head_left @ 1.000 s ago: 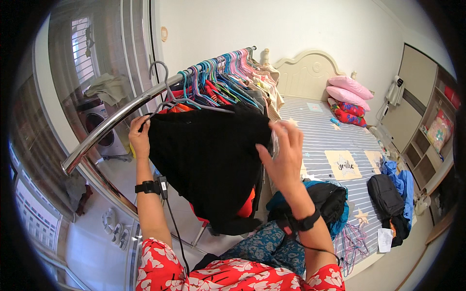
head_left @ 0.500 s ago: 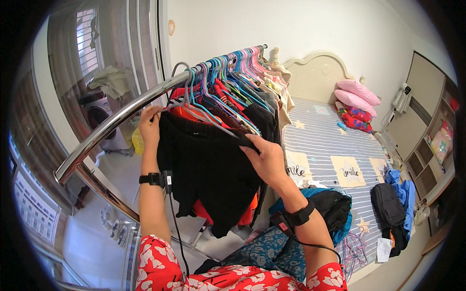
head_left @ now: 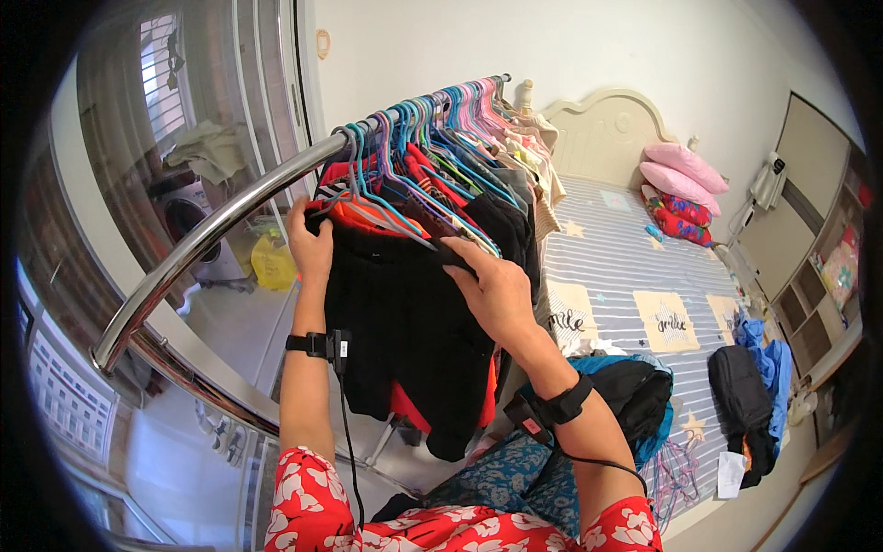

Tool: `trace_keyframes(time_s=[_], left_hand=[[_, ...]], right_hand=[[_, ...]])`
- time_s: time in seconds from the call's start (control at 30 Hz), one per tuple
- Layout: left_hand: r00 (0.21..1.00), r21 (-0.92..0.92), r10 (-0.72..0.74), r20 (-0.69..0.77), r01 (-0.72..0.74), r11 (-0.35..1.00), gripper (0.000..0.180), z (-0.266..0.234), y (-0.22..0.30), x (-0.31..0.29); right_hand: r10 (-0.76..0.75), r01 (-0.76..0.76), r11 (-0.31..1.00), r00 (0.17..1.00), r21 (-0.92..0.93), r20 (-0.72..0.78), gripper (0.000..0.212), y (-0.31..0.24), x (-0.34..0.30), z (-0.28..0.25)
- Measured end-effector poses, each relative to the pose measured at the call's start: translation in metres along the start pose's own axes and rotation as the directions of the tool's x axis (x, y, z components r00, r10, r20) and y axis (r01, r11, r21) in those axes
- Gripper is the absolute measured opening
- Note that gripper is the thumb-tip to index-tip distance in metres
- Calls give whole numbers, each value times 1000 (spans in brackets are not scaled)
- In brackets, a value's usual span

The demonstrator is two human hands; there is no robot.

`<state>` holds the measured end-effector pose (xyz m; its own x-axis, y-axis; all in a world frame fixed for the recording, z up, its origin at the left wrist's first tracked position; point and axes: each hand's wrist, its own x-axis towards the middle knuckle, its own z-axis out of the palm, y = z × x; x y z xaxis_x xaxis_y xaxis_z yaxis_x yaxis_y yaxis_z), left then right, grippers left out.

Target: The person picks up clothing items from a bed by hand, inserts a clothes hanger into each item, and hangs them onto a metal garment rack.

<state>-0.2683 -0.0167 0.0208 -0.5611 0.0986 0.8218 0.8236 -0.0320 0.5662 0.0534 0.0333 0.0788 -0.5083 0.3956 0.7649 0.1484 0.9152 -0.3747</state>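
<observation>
Black shorts (head_left: 395, 322) hang by their waistband from a grey hanger (head_left: 405, 230), whose hook is at the near end of a row of clothes on the metal rail (head_left: 239, 202). My left hand (head_left: 311, 244) is closed on the left end of the waistband. At the other end, my right hand (head_left: 492, 290) pinches the waistband by the hanger's tip, thumb and fingers together. Right behind the shorts hangs an orange-red garment (head_left: 368, 216), showing above and below them. Part of the hanger is hidden by the cloth and fingers.
Many clothes on coloured hangers (head_left: 432, 106) fill the rail's far part. A bed (head_left: 598, 248) stands to the right, with pink pillows (head_left: 681, 175), a black bag (head_left: 736, 382) and loose hangers (head_left: 671, 474). Glass sliding doors (head_left: 212, 92) and a yellow bag (head_left: 273, 262) are at left.
The grey hanger's hook, raised above the rail earlier, has come down to it beside the other hangers. Both my hands still hold the shorts; the left has shifted right and lower.
</observation>
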Motion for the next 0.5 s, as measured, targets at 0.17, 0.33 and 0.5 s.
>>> trace_keyframes(time_s=[0.17, 0.33, 0.5], left_hand=[[1000, -454, -18, 24, 27, 891, 47, -3, 79, 37], [994, -789, 10, 106, 78, 610, 44, 8, 113, 56], [989, -766, 68, 128, 55, 640, 31, 9, 115, 54]], right_hand=[[-41, 42, 933, 999, -359, 10, 50, -21, 8, -1], [-329, 326, 852, 942, -409, 67, 48, -46, 30, 45], [-345, 400, 686, 914, -607, 213, 54, -39, 55, 107]])
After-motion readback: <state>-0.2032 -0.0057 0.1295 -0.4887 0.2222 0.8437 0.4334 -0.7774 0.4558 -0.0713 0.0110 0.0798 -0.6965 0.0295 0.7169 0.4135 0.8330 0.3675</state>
